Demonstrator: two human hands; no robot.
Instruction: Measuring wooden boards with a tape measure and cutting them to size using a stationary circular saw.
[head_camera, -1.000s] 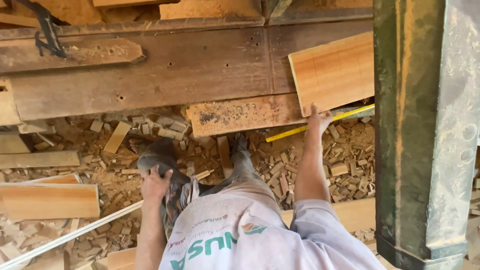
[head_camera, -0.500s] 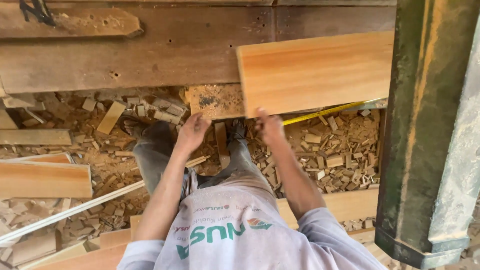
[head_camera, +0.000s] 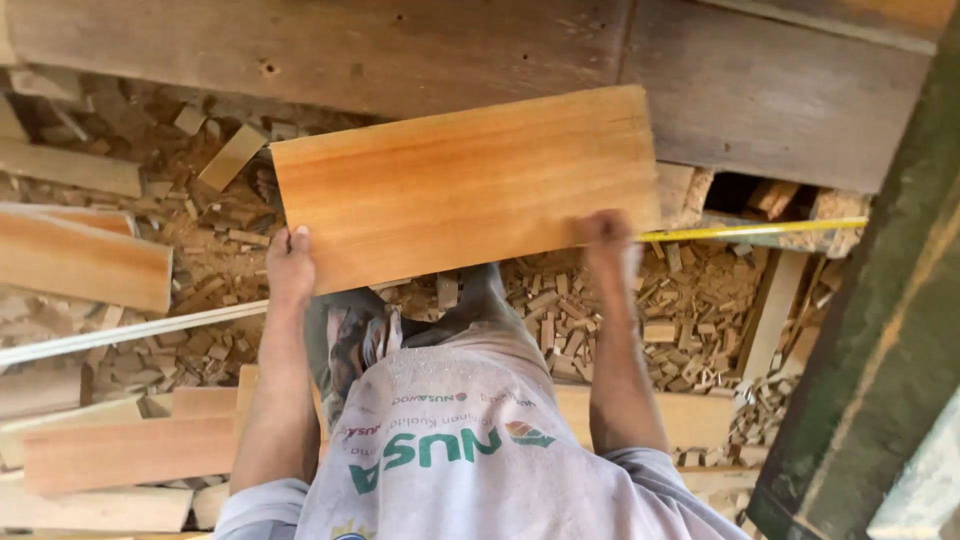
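Smooth orange-brown rectangular wooden board (head_camera: 465, 185) held flat over scrap-littered floor (head_camera: 600, 300). Left hand (head_camera: 290, 265) clamped on near-left corner, right hand (head_camera: 607, 235) closed on near-right edge, probably spread wide for balance. Yellow tape measure (head_camera: 750, 230) lying right.

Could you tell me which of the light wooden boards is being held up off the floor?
The wide board, gripped by left hand and right hand; the others lie among offcuts.
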